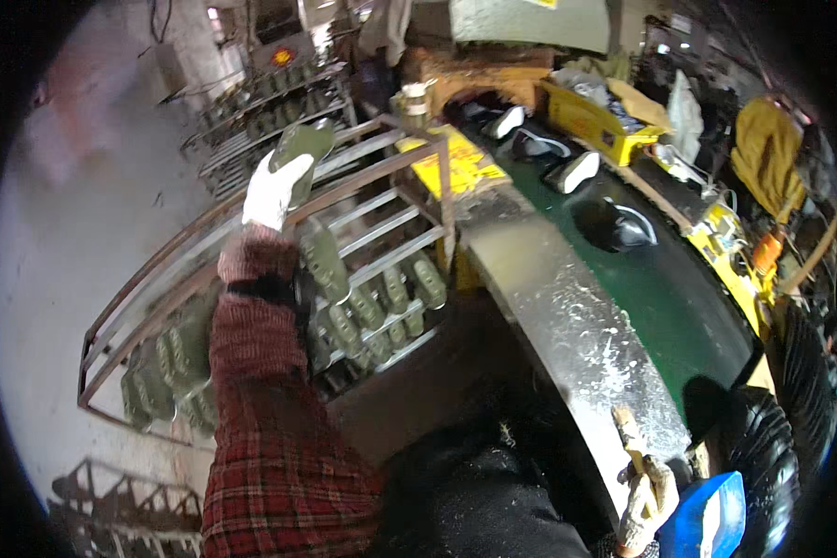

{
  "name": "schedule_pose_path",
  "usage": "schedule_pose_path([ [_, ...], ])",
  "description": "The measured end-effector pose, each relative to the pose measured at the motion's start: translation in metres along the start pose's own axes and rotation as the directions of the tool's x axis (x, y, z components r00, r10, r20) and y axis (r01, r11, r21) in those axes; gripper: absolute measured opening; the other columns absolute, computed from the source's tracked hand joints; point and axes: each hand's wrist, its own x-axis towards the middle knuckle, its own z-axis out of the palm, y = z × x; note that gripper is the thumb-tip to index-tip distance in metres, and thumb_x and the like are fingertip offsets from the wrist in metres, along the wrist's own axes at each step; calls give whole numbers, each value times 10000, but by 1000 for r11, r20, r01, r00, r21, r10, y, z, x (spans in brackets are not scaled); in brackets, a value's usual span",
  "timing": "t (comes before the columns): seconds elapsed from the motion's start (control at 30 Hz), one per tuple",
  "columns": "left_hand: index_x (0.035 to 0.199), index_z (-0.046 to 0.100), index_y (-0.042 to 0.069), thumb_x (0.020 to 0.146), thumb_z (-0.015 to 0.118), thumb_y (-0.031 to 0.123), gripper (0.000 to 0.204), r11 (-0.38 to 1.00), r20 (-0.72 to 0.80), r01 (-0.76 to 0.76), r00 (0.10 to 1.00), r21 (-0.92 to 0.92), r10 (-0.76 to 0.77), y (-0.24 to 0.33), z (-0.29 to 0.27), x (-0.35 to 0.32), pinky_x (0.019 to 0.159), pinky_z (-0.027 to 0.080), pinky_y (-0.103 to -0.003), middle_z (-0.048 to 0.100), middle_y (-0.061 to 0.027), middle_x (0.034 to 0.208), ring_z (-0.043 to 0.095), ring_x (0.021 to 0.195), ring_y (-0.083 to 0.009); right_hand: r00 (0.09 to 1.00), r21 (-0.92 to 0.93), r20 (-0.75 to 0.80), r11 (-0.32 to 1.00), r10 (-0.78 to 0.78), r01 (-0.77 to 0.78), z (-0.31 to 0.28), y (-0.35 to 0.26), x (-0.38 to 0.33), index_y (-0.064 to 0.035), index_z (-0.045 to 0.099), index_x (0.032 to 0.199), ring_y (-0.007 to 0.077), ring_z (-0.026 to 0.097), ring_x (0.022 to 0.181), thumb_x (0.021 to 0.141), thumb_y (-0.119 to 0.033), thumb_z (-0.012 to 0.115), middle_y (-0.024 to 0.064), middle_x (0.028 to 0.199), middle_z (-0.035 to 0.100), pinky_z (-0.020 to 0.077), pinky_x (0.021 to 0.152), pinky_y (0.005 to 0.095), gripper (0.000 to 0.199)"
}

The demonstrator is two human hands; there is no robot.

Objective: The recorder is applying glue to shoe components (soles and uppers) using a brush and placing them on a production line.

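Observation:
My left hand [277, 192], in a white glove, is raised over a metal rack and closed on an olive-green shoe last [305, 149]. Just below my wrist another green last [323, 260] sits on the rack [381, 223], with several more on its lower bars. At the lower right, my right hand [649, 507] wears a cream glove, its fingers curled by the bench edge. A tan, stick-like thing [629, 432] juts up from it; what kind it is I cannot make out. Beside this hand stands a blue object [707, 516] with a pale stripe.
A green conveyor belt [660, 316] carries several dark shoes with white parts, beyond the worn metal bench [558, 288]. A yellow crate [595, 116] stands along its far side. Another person's black puffy sleeve [763, 456] is close on the right. Further racks [279, 107] stand behind.

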Motion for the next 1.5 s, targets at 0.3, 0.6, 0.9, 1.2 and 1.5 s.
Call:
schedule_pose_path([
  [0.3,1410,329,-62,933,580,320,661,-28,623,632,753,-774,-213,35,106,-61,1082,364,-585,388,-298,1414,475,1220,-445,790,-198,-609,978,-74,-61,-82,-40,-33,46,589,1146,104,589,745,981,-145,538,89,908,645,474,634,217,257],
  [0.6,1319,441,-28,899,553,489,676,-54,950,987,129,-150,-283,29,234,-266,747,581,-548,595,-276,1163,619,948,-462,562,-481,-818,681,-122,-553,-202,-63,-49,-45,682,912,90,530,636,884,-256,697,-5,695,597,450,595,251,213],
  [0.9,1203,554,6,885,532,614,687,-330,901,915,-330,231,-284,-53,186,-335,646,564,-439,666,-162,946,667,762,-334,702,-419,-712,813,-18,-404,-212,-67,-92,-17,661,920,89,567,629,907,-176,656,21,691,616,448,580,233,159],
  [1.2,1031,622,-6,840,479,733,777,-259,923,918,-348,300,-164,-15,211,-346,458,538,-385,669,-145,765,659,602,-274,950,-236,-312,967,14,-92,-44,-70,13,12,689,993,162,677,769,865,-119,682,87,868,711,535,685,286,183],
  [1.5,1411,439,81,854,431,740,864,-533,918,750,-353,392,179,-102,209,-355,730,542,-561,566,-282,1223,644,936,-432,991,-205,6,970,135,-131,31,29,117,25,675,994,95,630,721,928,-193,649,67,810,691,521,647,244,229],
])
